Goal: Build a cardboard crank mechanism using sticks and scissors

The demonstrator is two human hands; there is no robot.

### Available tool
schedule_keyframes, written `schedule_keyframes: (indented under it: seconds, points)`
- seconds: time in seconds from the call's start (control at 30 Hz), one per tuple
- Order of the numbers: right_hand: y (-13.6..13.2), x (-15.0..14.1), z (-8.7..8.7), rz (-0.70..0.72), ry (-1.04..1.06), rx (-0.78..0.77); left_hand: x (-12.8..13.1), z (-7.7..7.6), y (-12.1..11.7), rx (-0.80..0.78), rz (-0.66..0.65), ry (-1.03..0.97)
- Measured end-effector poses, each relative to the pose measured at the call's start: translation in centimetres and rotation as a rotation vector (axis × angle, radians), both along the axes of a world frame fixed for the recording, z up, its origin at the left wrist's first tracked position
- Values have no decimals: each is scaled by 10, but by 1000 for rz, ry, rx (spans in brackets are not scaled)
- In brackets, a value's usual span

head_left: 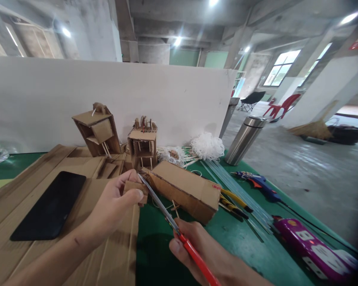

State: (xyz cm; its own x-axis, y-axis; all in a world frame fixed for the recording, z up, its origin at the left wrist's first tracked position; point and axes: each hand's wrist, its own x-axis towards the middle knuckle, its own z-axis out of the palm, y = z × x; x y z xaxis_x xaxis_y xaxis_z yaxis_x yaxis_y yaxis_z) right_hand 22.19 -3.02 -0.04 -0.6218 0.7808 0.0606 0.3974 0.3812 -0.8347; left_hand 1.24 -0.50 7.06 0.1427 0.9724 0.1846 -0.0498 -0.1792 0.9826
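Note:
My left hand pinches a small piece of cardboard between thumb and fingers, just above the edge of a large cardboard sheet. Red-handled scissors are in my right hand, their blades pointing up and left. The blade tips lie at the far edge of the small piece; whether they touch it I cannot tell. A long closed cardboard box sits right behind the scissors. Part of the handles is hidden by my right fingers.
Two small cardboard structures stand near the white partition. On the sheet lies a black phone. To the right are yellow-black pliers, clear glue sticks, a blue glue gun, a purple case and a steel flask.

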Motion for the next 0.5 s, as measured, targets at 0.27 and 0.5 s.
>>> schedule_keyframes:
  seconds: [0.27,0.5]
  points:
    - [-1,6,3,81,25,14,-7,-1,3,2,-8,89]
    - [-1,7,6,102,-11,-10,-6,8,-1,-47,-37,151]
